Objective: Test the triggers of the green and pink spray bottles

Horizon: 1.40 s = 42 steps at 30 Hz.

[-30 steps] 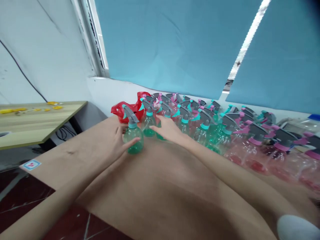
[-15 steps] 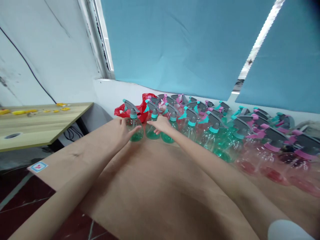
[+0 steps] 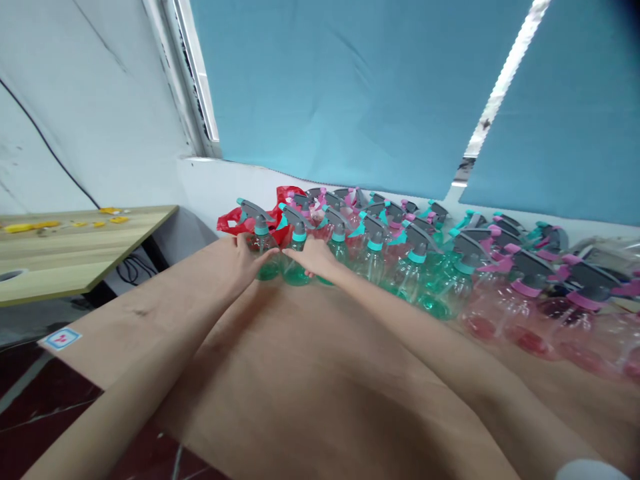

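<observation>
A row of spray bottles with grey trigger heads runs along the back of the brown-topped table [image 3: 300, 373]. Around the leftmost green spray bottle [image 3: 271, 270] is my left hand [image 3: 244, 263], its fingers on the left side and its thumb across the front. My right hand [image 3: 316, 257] grips the second green spray bottle [image 3: 295, 272] from the right, thumb in front, fingers partly hidden between it and a third green bottle [image 3: 339, 250]. The two thumb tips nearly meet. Both bottles stand upright on the table.
Several pink spray bottles [image 3: 523, 320] stand to the right, with more behind. A red plastic bag [image 3: 227, 222] lies behind the leftmost bottle. Yellow pieces [image 3: 33, 227] rest on a wooden desk [image 3: 100, 247] at left. A blue sheet [image 3: 350, 100] covers the window.
My right hand has shifted left along the second bottle, bringing its thumb closer to my left thumb. The view has turned slightly right. The bottles show little movement.
</observation>
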{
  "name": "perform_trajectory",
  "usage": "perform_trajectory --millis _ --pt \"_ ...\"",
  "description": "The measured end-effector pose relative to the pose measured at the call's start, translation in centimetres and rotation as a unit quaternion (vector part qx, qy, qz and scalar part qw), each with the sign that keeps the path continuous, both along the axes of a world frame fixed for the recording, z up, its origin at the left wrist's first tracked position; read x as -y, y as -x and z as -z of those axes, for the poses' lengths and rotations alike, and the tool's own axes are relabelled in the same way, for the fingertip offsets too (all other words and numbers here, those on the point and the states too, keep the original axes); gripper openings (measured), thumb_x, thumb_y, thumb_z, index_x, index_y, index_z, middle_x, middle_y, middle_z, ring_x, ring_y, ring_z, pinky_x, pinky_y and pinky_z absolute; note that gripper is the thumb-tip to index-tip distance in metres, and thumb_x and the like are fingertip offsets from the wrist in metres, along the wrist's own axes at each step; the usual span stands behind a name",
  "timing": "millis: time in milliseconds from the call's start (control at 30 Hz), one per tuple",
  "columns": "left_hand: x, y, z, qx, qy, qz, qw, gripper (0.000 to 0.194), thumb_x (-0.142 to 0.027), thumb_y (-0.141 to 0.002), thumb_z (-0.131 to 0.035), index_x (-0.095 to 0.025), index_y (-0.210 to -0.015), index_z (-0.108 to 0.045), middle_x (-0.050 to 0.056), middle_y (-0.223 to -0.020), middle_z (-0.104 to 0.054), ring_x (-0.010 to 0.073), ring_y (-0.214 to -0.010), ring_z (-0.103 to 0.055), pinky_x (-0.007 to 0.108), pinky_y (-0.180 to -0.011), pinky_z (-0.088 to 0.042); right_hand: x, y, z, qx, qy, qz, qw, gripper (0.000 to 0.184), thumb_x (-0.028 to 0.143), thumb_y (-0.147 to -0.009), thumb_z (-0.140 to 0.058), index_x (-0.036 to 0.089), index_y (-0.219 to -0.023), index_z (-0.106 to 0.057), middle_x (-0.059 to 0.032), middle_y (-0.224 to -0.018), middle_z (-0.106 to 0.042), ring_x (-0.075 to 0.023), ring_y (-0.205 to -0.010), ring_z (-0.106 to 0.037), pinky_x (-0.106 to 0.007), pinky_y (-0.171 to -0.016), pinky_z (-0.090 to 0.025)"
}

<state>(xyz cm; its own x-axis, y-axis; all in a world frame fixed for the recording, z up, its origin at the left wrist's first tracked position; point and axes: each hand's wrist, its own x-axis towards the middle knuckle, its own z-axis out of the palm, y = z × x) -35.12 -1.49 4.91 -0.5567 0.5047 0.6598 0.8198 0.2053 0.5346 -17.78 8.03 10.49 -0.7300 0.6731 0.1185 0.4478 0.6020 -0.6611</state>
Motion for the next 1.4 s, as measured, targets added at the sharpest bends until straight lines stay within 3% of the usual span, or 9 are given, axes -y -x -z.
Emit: perform_trajectory --millis 133,300,533,633,733,867,1133,1267,1400 --pt "0.0 -0.2 -0.2 0.010 0.003 -0.001 1.000 0.066 -0.059 -0.067 -0.073 -0.016 -0.111 -0.048 0.011 -0.104 -0.055 0.0333 -0.109 -0.055 0.047 -0.092 -0.047 1.2 -1.1 0.0 0.000 -0.032 -0.003 0.999 0.070 0.058 -0.085 -0.055 0.004 -0.129 -0.046 -0.0224 -0.102 -0.069 -0.0315 -0.092 -0.069 -0.040 -0.077 -0.054" --pt "1.4 -1.0 -0.6 0.018 0.014 -0.004 1.000 0.067 -0.058 -0.068 -0.072 -0.016 -0.115 -0.048 0.014 -0.112 -0.054 0.0352 -0.113 -0.054 0.051 -0.095 -0.045 2.4 -3.3 0.7 -0.010 -0.070 -0.008 0.997 0.077 0.060 -0.084 -0.053 0.008 -0.138 -0.038 -0.0252 -0.136 -0.049 -0.0384 -0.121 -0.053 -0.049 -0.095 -0.046" --pt "6.4 -7.9 -1.2 0.020 0.030 0.043 0.998 0.048 -0.057 -0.083 -0.051 -0.019 -0.112 -0.051 0.012 -0.111 -0.059 0.0318 -0.111 -0.057 0.049 -0.092 -0.048 4.1 -9.6 2.3 -0.013 -0.159 0.005 0.987 0.078 0.077 -0.078 -0.045 0.013 -0.123 -0.054 -0.0200 -0.114 -0.061 -0.0370 -0.097 -0.065 -0.049 -0.078 -0.052" --pt "7.2 -12.8 -1.7 0.039 0.057 0.154 0.986 0.047 -0.052 -0.086 -0.052 -0.021 -0.121 -0.047 0.011 -0.115 -0.060 0.0286 -0.111 -0.059 0.046 -0.092 -0.050 4.6 -12.3 2.7 -0.013 -0.217 0.039 0.975 0.075 0.076 -0.075 -0.050 0.013 -0.114 -0.057 -0.0189 -0.105 -0.064 -0.0373 -0.098 -0.063 -0.047 -0.076 -0.052" --pt "6.3 -17.4 -2.9 0.019 0.082 0.249 0.965 0.066 -0.050 -0.080 -0.063 -0.024 -0.134 -0.036 0.014 -0.133 -0.052 0.0306 -0.127 -0.047 0.048 -0.099 -0.047 4.6 -14.8 3.2 -0.017 -0.225 0.037 0.973 0.062 0.067 -0.078 -0.055 0.016 -0.113 -0.056 -0.0162 -0.104 -0.065 -0.0338 -0.098 -0.063 -0.042 -0.074 -0.051" --pt "3.5 -21.9 -4.4 0.042 0.116 0.293 0.948 0.087 -0.048 -0.077 -0.069 -0.026 -0.145 -0.020 0.013 -0.147 -0.037 0.0319 -0.136 -0.036 0.053 -0.107 -0.038 4.5 -17.7 3.9 -0.005 -0.193 0.051 0.980 0.047 0.050 -0.079 -0.058 0.017 -0.112 -0.053 -0.0109 -0.093 -0.067 -0.0279 -0.082 -0.066 -0.037 -0.065 -0.050" --pt "-1.1 -26.5 -5.3 0.048 0.123 0.334 0.933 0.052 -0.033 -0.079 -0.067 -0.021 -0.123 -0.043 0.011 -0.124 -0.053 0.0294 -0.118 -0.051 0.048 -0.097 -0.045 5.1 -22.4 4.5 0.000 -0.303 0.114 0.946 0.052 0.063 -0.081 -0.052 0.015 -0.100 -0.059 -0.0143 -0.093 -0.066 -0.0316 -0.089 -0.062 -0.044 -0.071 -0.052" --pt "-1.8 -28.0 -5.9 0.080 0.125 0.367 0.919 0.042 -0.025 -0.080 -0.063 -0.019 -0.118 -0.047 0.010 -0.120 -0.058 0.0268 -0.110 -0.057 0.044 -0.092 -0.048 5.3 -24.0 5.5 -0.001 -0.316 0.111 0.942 0.073 0.074 -0.080 -0.045 0.010 -0.113 -0.056 -0.0199 -0.103 -0.064 -0.0344 -0.096 -0.060 -0.047 -0.076 -0.052" --pt "-2.1 -28.7 -5.7 0.121 0.116 0.398 0.902 0.028 -0.024 -0.081 -0.058 -0.019 -0.108 -0.053 0.003 -0.095 -0.063 0.0216 -0.087 -0.061 0.039 -0.081 -0.050 5.3 -24.8 6.5 -0.036 -0.306 0.068 0.949 0.084 0.076 -0.079 -0.043 0.007 -0.125 -0.048 -0.0225 -0.112 -0.062 -0.0357 -0.102 -0.059 -0.052 -0.086 -0.049"
